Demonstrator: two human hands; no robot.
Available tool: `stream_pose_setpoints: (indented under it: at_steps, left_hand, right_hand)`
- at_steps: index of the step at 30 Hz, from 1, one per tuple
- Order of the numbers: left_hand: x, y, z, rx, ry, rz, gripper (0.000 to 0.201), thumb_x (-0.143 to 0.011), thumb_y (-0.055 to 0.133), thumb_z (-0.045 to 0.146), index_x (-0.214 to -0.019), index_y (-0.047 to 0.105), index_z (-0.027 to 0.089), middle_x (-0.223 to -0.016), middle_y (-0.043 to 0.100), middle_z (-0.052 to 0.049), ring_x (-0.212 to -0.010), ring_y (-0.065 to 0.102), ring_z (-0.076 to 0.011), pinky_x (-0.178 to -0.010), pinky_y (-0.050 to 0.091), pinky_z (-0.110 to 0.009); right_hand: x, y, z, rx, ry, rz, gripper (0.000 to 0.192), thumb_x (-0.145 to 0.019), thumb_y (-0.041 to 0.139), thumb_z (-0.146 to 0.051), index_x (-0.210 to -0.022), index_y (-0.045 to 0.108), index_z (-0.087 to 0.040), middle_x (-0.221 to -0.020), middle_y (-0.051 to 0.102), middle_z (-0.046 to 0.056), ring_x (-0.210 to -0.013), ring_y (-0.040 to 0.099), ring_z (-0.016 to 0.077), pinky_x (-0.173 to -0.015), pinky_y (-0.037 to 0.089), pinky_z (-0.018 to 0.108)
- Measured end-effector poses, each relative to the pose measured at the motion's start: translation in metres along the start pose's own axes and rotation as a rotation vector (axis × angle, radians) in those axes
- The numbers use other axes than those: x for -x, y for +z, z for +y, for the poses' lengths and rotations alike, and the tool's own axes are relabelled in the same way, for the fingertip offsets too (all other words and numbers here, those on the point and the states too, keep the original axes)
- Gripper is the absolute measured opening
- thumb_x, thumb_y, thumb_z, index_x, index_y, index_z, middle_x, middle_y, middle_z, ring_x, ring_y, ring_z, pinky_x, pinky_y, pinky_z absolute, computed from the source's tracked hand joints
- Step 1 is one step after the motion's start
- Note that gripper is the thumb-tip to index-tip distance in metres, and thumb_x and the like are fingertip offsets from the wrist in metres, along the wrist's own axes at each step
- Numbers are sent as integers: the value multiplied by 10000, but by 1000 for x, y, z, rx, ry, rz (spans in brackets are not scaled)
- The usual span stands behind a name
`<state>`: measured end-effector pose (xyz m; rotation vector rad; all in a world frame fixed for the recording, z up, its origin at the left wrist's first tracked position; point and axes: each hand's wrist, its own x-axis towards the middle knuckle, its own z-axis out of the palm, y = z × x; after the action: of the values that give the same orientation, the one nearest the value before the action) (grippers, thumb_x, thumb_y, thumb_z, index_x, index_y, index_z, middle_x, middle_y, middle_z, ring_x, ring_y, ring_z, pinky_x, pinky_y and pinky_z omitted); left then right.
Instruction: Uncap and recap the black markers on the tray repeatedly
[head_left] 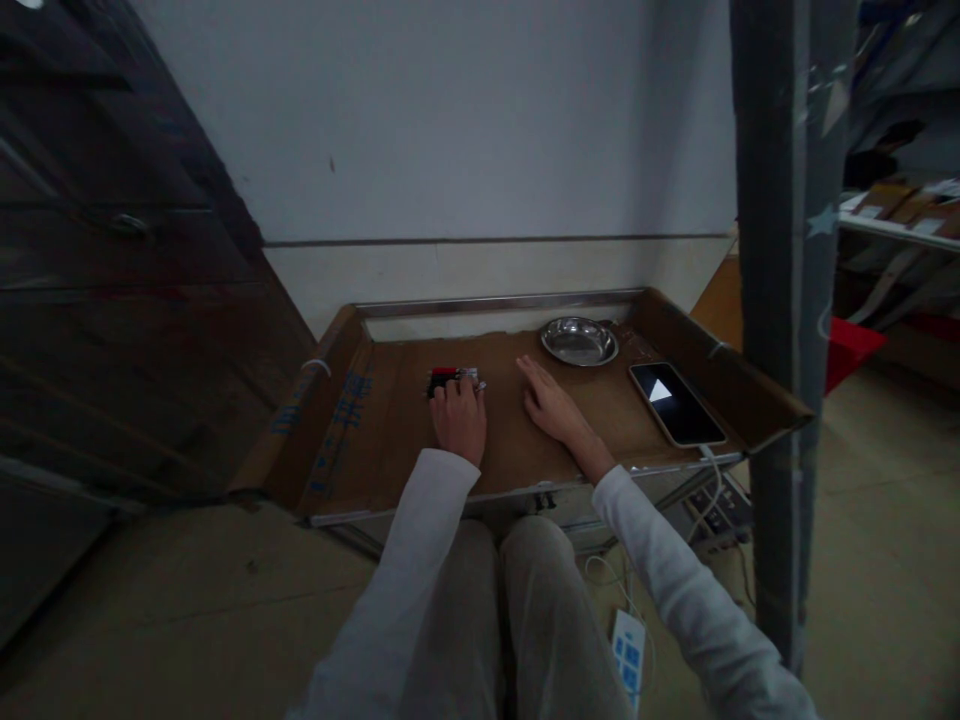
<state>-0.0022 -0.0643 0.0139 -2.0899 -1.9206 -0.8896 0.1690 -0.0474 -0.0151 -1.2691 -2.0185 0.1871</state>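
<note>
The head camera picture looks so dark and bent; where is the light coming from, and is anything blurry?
Head view: dim all over; the phone screen glows with a white patch and the metal dish catches a faint shine. The dark door at left and the post at right lean outward, a wide-lens bend. The small red-and-black thing at the left hand is too blurred to identify; the right hand lies flat.

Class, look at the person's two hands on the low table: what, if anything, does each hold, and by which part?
The left hand closes on the near end of a small red-and-black object. The right hand lies flat on the brown cardboard-covered table, holding nothing.
</note>
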Motion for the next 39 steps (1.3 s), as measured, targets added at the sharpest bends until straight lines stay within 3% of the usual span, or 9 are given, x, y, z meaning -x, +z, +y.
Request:
stream_pose_setpoints:
  at_steps: [7,19,23,29,39]
  left_hand:
    - [3,8,-3,-24,-65,-12,128,-849,474,193,-949,523,131,-1024,535,-166,-948,536,-265,-797,441,-390]
    - [2,9,0,-14,-77,14,144,-814,451,133,-952,482,104,-1025,506,-176,-968,523,-269,-829,440,-399]
    - [1,10,1,67,34,12,106,-814,458,127,-915,488,139,-998,503,-129,-926,532,-232,-822,447,-361]
    - [1,11,1,161,340,-246,113,-827,445,99,-863,512,182,-933,513,-70,-860,543,-180,-831,453,-319]
    - [1,16,-3,175,377,-273,136,-845,419,108,-905,512,187,-965,502,-52,-873,547,-167,-845,452,-316]
  right_hand:
    - [2,5,8,105,66,-43,431,-870,378,-166,-1273,526,-124,-1364,486,129,-1309,401,205,-1108,323,417]
    - [13,0,1,103,78,-19,404,-877,389,-167,-1241,559,-122,-1321,532,124,-1260,464,204,-1098,342,397]
    - [14,-2,-2,96,79,-7,400,-881,388,-169,-1240,561,-128,-1317,537,120,-1256,469,201,-1096,345,390]
    - [13,0,-2,60,85,8,404,-866,400,-146,-1233,568,-166,-1311,544,105,-1247,478,196,-1088,355,405]
    - [14,-1,-1,43,91,10,397,-861,413,-143,-1222,577,-174,-1296,555,109,-1231,495,203,-1075,372,415]
